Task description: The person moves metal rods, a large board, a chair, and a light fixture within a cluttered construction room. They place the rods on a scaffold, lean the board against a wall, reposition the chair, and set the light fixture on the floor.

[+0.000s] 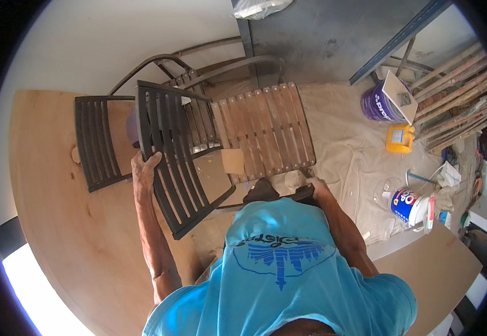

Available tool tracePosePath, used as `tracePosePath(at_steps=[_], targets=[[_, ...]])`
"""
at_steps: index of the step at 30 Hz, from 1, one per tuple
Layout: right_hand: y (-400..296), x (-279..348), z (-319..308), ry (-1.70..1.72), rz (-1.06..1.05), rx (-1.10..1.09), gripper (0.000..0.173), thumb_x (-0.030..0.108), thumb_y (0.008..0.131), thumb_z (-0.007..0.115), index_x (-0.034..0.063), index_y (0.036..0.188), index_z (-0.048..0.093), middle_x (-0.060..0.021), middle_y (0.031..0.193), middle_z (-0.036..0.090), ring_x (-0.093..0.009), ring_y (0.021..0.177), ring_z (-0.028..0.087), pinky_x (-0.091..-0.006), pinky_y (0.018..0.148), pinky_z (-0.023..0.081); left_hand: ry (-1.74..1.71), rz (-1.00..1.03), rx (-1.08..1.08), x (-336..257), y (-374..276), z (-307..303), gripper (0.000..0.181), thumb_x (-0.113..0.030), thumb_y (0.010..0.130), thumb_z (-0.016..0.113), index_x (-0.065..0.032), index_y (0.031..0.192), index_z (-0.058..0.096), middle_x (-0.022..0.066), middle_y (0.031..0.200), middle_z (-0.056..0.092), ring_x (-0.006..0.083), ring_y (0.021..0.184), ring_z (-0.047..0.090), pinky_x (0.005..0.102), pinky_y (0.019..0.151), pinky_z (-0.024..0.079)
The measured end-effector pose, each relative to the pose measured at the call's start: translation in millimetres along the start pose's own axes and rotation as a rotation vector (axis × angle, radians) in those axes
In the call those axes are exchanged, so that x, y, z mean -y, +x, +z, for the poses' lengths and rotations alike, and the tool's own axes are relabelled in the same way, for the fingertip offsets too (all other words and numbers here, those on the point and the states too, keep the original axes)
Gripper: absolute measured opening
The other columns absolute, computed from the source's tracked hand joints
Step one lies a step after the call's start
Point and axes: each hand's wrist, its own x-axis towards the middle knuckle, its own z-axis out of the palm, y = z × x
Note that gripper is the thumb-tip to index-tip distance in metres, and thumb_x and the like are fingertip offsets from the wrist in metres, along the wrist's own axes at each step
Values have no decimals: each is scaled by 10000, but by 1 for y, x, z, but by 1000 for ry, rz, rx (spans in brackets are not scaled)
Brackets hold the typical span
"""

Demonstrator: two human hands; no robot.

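A slatted armchair with a dark backrest point(172, 155) and a brown wooden slat seat point(266, 130) stands tilted in front of me. My left hand point(146, 168) grips the outer edge of the backrest, thumb on its near face. My right hand point(319, 187) is closed around a dark part of the frame, below the seat's near right corner; its fingertips are partly hidden. A small tan square piece point(232, 161) lies at the seat's left edge. Behind the backrest is a second slatted chair point(98, 143), its seat partly covered by the first.
A large plywood sheet point(88, 235) leans at left. On the drop cloth point(340, 138) at right are a purple bucket point(376, 105), a yellow jug point(400, 138) and a blue-and-white paint bucket point(409, 206). Long poles point(458, 101) lie beyond. A dark metal panel point(298, 42) rises ahead.
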Motion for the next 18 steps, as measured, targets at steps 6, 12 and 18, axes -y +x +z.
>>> tracePosePath(at_steps=[6, 12, 18], targets=[[0, -15, 13, 383, 406, 94, 129, 61, 720, 642, 59, 849, 649, -127, 803, 649, -250, 762, 605, -346, 684, 477, -30, 81, -20, 12, -16, -2, 373, -275, 729, 670, 13, 964, 642, 70, 812, 629, 170, 755, 597, 333, 771, 467], [-4, -44, 39, 416, 178, -62, 103, 105, 739, 645, 13, 780, 621, -100, 706, 604, -199, 632, 564, -329, 619, 454, 21, 126, -11, 25, -10, -9, 407, -291, 725, 678, 20, 987, 651, 62, 809, 630, 160, 753, 589, 328, 769, 463], [-40, -37, 48, 30, -238, -164, 269, 44, 652, 680, 61, 919, 650, -146, 775, 636, -340, 755, 635, -399, 673, 497, -10, 119, 65, 28, -8, -12, 372, -260, 747, 667, 26, 984, 648, 63, 815, 640, 144, 728, 592, 310, 734, 476]])
